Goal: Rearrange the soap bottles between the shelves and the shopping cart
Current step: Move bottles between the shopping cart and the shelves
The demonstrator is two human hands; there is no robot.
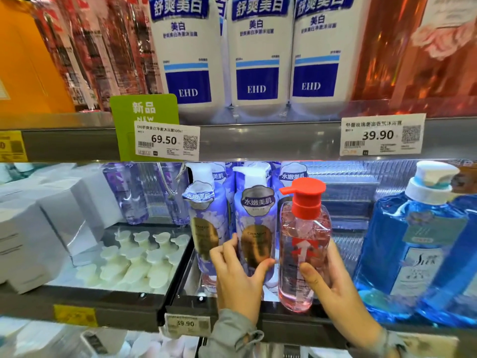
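Observation:
A clear pink soap bottle [302, 244] with a red pump top stands upright at the front edge of the middle shelf [103, 303]. My right hand [333, 288] is wrapped around its lower half. Just left of it stands a purple bottle [254, 228] with a gold oval label and a white pump. My left hand [238, 275] grips that purple bottle low down, thumb on its front. A second purple bottle [204, 223] stands close on its left. No shopping cart is in view.
Large blue bottles [418, 249] with white pumps fill the shelf's right side. Several small white pump tops [134, 262] and white boxes [38, 228] lie at the left. On the upper shelf stand three white EHD bottles [258, 55] above price tags [167, 140].

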